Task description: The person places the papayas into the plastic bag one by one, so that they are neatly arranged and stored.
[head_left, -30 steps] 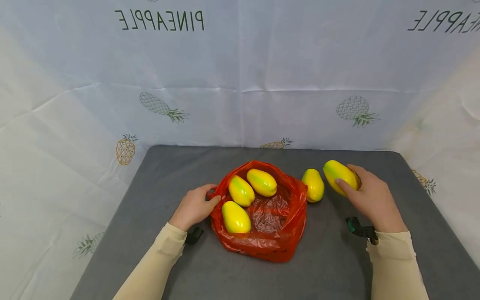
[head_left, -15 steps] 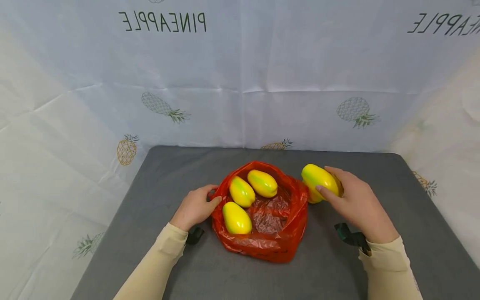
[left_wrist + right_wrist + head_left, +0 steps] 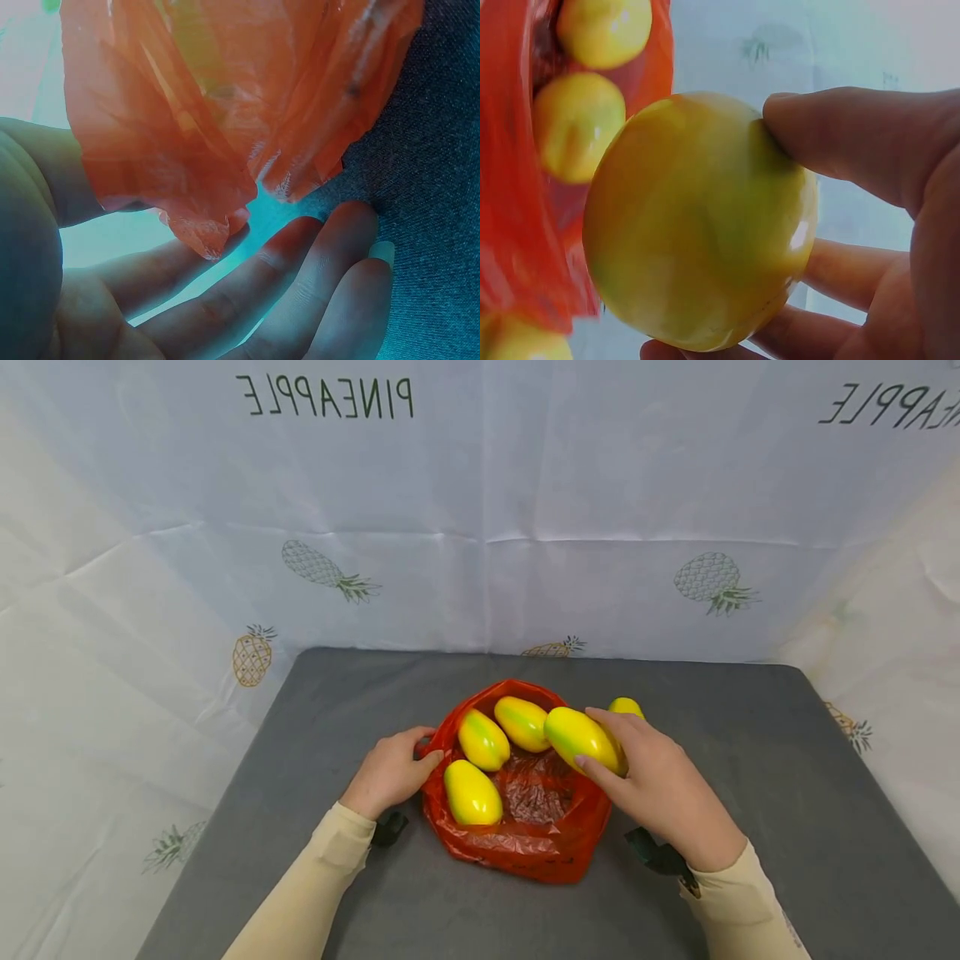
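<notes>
A red plastic bag (image 3: pixel 517 852) stands with its mouth spread, and 3 glossy yellow-green papaya-like fruits (image 3: pixel 472 793) lie inside along its left and back. My left hand (image 3: pixel 390 774) pinches the bag's left rim between thumb and index finger; the other fingers lie loose below it in the left wrist view. Between the thumb and fingers of my right hand (image 3: pixel 656 777) is another papaya-like fruit (image 3: pixel 581 739), held above the bag's right rim. This fruit (image 3: pixel 697 225) fills the middle of the right wrist view, with the red bag to its left.
Behind my right hand one more yellow fruit (image 3: pixel 626 706) rests on the grey table (image 3: pixel 450 918), mostly hidden. A white curtain (image 3: pixel 600 485) printed with pineapples hangs behind the table. Dark straps sit at both wrists.
My right hand has carried its fruit leftward, past the fruit lying on the table, to above the bag's right side. My left hand has stayed at the bag's rim.
</notes>
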`<state>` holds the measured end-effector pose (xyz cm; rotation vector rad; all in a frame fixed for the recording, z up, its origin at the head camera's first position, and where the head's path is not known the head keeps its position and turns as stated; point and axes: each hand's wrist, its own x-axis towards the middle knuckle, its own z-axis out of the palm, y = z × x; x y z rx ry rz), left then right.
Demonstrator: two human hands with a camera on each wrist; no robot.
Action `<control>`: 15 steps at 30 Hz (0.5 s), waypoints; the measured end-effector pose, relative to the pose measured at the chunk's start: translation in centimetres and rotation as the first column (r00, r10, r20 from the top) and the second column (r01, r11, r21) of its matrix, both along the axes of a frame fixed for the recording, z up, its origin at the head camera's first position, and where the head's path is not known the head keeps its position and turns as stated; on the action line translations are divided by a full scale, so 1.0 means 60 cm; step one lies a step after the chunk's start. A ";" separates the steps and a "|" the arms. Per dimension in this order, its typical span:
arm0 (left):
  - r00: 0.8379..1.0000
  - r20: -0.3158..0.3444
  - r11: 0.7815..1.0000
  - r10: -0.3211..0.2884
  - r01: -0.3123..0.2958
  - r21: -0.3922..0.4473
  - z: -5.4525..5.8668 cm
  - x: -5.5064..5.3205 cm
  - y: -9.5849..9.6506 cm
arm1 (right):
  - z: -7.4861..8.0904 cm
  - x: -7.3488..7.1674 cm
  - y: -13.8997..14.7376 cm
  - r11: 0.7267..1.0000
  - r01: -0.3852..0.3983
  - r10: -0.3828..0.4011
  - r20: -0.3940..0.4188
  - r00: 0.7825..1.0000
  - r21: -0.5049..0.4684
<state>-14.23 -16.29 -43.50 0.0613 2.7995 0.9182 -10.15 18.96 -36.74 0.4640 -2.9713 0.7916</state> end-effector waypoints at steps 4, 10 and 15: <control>1.000 0.004 1.000 0.001 -0.001 0.011 0.000 0.000 0.003 | -0.009 0.008 -0.022 0.999 -0.039 0.039 -0.010 0.999 0.005; 1.000 0.005 1.000 -0.013 0.013 0.019 -0.001 -0.002 0.005 | -0.033 0.017 -0.049 0.994 -0.111 0.111 0.016 0.994 0.010; 1.000 0.002 1.000 -0.010 0.010 0.026 0.002 -0.004 0.000 | -0.046 0.026 -0.063 0.988 -0.145 0.143 0.036 0.989 0.048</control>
